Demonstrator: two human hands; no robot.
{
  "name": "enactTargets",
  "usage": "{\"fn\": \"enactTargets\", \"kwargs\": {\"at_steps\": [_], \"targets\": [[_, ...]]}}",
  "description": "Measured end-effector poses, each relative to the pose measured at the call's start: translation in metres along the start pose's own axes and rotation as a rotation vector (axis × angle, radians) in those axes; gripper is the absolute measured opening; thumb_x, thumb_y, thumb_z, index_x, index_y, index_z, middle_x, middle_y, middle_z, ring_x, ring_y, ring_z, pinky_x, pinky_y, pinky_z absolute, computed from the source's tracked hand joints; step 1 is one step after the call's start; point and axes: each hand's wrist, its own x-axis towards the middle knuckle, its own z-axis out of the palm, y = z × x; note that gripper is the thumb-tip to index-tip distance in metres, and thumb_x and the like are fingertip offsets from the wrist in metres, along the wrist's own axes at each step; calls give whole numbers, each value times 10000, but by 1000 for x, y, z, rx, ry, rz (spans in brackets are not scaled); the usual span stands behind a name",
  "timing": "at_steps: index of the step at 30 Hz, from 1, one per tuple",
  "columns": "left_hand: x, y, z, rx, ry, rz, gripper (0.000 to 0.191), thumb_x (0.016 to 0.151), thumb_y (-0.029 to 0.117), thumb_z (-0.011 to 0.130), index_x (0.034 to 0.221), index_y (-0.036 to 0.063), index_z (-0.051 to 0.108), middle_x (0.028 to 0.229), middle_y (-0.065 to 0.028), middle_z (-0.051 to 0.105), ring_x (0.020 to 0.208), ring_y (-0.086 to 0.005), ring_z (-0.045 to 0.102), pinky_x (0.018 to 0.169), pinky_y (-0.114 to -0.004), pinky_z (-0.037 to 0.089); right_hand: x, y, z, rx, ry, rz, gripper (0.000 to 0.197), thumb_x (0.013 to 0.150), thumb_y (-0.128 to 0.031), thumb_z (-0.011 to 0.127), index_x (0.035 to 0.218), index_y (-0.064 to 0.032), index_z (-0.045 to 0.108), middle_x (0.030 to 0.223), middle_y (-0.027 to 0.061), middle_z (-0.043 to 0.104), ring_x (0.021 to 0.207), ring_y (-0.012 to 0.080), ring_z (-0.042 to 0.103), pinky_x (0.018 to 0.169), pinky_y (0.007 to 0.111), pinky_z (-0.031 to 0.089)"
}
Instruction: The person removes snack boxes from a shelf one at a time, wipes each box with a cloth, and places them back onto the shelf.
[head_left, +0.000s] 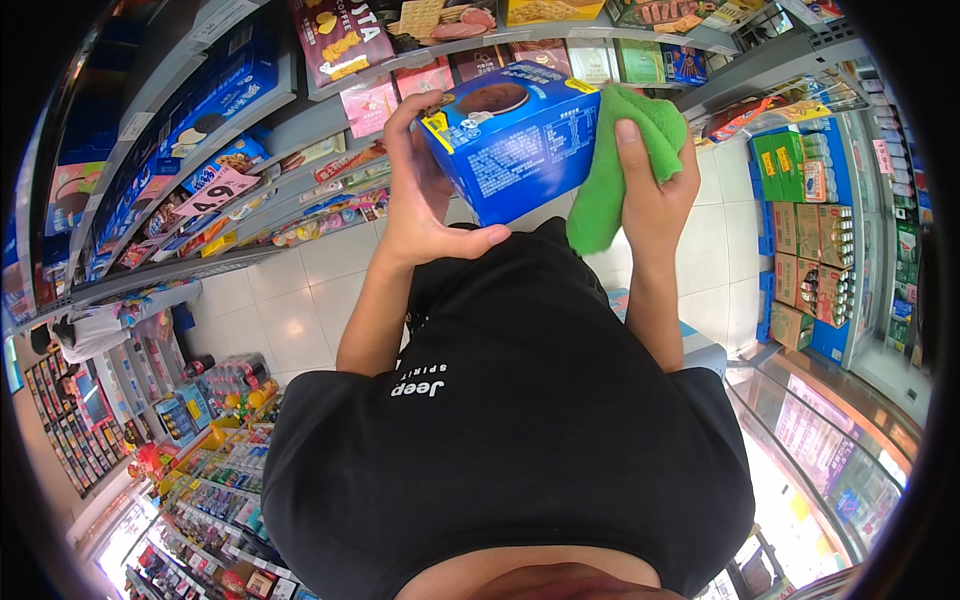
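Note:
My left hand (416, 195) grips the left end of a blue cardboard snack box (525, 161), fingers on its top corner and thumb by its lower edge. A dark round biscuit or cake is pictured on the box's upper face, and printed text covers the face towards me. In my right hand (656, 184) is a bunched green cloth (600, 206), which lies against the box's right end. The box is held tilted in the air, in front of the shelves and above my black shirt (517, 420).
Packaged snacks fill the shelf (450, 45) ahead and the shelf (262, 94) at left, where a pink price tag (217, 191) sticks out. Drink cartons (810, 232) are stacked at right. Pale floor tiles (285, 300) show below. A person (97, 326) is at far left.

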Motion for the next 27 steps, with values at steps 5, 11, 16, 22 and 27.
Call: {"fn": "enactTargets", "kwargs": {"at_steps": [5,11,16,22,27], "targets": [[3,0,-8,-30,-56,-52,1183,623,260,852,1555,140,132,1471,-175,365,1340,-290,451,1077,-428,428,-12,-8,0,-3,-86,-35,345,896,-131,769,1163,15,607,1077,97,697,962,138,660,835,272,532],[2,9,-2,-62,4,-217,1221,691,366,799,1614,103,44,1513,-192,367,1379,-309,431,1128,-435,361,-14,-7,7,-49,-137,-64,359,849,-98,794,1132,17,605,1122,115,689,988,190,669,844,316,538],[5,2,-5,-208,45,-233,1156,694,352,772,1587,23,116,1431,-196,459,1313,-298,502,1119,-438,396,-18,-14,5,-104,-274,-293,395,785,-125,834,1092,16,630,1105,128,654,1019,254,644,875,343,506],[-7,-14,0,-682,121,-308,1082,682,407,738,1551,-23,258,1395,-193,510,1307,-339,520,1124,-460,408,-12,-15,12,36,-106,116,275,900,-139,748,1099,22,647,989,91,655,869,165,648,756,293,511],[-3,-22,-1,-645,108,-275,1091,668,374,759,1555,-14,256,1389,-204,516,1310,-334,519,1124,-464,410,-15,-18,13,15,-130,36,300,853,-151,795,1056,15,651,943,113,651,804,189,643,715,315,510]]}}
